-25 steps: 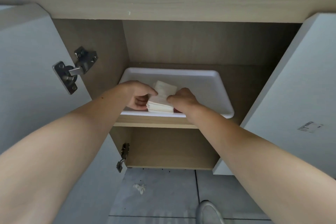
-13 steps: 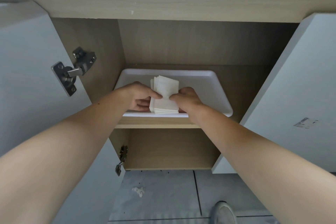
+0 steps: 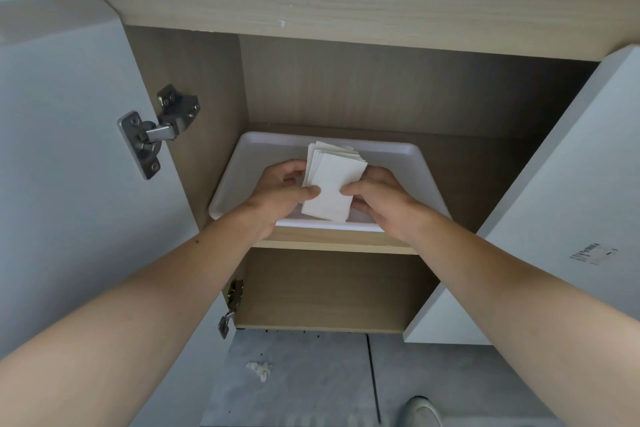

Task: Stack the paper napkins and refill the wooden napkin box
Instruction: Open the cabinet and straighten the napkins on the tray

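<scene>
Fingers (image 3: 306, 191) of the left hand (image 3: 277, 192) and right hand (image 3: 384, 199) pinch the paper napkins (image 3: 332, 184) from either side, tilted over the white tray (image 3: 398, 158) on the shelf (image 3: 329, 241) — gathered, edges fanned. No wooden napkin box shows — squaring and refilling likely remain.

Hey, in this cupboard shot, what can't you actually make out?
Head view.
Too fine to count: sheets in the white paper napkin stack.
Hidden by stack, left hand and right hand: white plastic tray floor beneath.
Too small, blurred: printed label on right white cupboard door.
Out of view: wooden napkin box.
</scene>
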